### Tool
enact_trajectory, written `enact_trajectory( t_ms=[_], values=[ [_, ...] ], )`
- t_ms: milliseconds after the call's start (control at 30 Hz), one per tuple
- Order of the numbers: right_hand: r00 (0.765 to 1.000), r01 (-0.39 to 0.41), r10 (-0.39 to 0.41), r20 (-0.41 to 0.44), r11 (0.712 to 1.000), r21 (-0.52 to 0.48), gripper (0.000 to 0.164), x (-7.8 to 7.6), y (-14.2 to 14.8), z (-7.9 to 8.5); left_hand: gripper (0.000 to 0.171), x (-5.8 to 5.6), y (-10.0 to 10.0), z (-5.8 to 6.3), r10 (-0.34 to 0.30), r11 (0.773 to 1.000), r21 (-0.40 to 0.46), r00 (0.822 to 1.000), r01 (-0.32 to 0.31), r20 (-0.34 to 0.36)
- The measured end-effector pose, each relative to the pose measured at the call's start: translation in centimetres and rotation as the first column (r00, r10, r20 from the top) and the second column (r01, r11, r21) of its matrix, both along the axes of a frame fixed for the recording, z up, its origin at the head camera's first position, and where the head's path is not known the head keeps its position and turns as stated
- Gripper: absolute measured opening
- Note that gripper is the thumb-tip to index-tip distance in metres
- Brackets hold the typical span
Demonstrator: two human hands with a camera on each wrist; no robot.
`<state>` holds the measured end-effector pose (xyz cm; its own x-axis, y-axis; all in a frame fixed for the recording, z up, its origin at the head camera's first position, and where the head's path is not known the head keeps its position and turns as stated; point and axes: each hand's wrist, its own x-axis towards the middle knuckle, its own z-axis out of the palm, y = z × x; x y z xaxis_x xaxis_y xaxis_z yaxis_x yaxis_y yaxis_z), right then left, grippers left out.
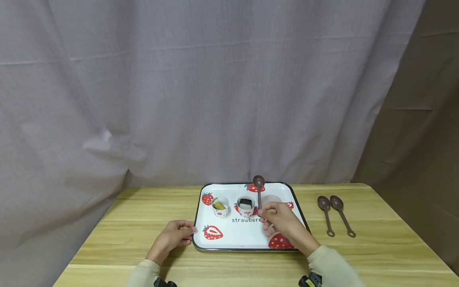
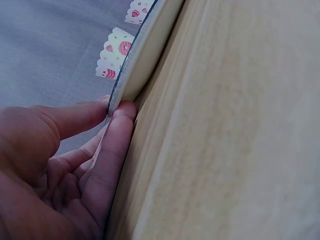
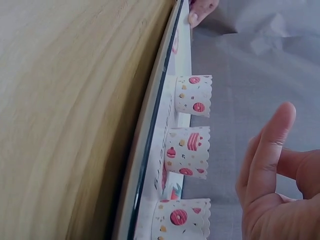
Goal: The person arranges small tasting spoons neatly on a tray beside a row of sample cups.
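Observation:
A white tray (image 1: 244,239) with a dark rim and strawberry prints lies on the wooden table. My left hand (image 1: 173,235) pinches its left edge, thumb on the rim and fingers beneath in the left wrist view. Above the tray's right half, my right hand (image 1: 283,223) holds a brown spoon (image 1: 259,196) by the handle end, its bowl pointing away. Three scalloped paper cups stand on the tray: the left cup (image 1: 220,213) holds a yellow-green piece, the middle cup (image 1: 246,212) a black-and-white piece. The right cup (image 3: 182,220) is partly behind my right hand in the head view.
Two more brown spoons, a left one (image 1: 325,213) and a right one (image 1: 342,215), lie side by side on the table (image 1: 143,211) to the right of the tray. A grey curtain (image 1: 229,99) hangs behind the table's back edge.

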<state>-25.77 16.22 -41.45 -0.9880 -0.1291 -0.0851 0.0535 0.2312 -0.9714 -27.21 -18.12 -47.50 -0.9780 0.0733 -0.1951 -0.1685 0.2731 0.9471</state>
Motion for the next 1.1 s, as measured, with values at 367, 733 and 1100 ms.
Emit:
enact_trajectory(
  t_ms=[367, 733, 1100],
  values=[
    [0.998, -0.026, 0.023, -0.061, 0.999, -0.036, 0.019, -0.5, -2.0, -0.5, 0.024, 0.0, 0.0, 0.0, 0.014, 1.0, -0.004, 1.0, -0.014, 0.012],
    [0.999, 0.006, -0.01, -0.05, 0.997, -0.079, 0.015, -0.9, -3.9, -0.8, 0.022, -0.1, -0.1, 0.0, 0.003, 1.0, -0.004, 1.0, -0.003, 0.016],
    [1.0, -0.007, 0.005, -0.029, 0.998, -0.07, 0.015, -1.1, -5.3, -1.6, 0.022, -0.2, -0.1, -0.1, 0.015, 1.0, -0.021, 1.0, -0.014, 0.015]
  ],
)
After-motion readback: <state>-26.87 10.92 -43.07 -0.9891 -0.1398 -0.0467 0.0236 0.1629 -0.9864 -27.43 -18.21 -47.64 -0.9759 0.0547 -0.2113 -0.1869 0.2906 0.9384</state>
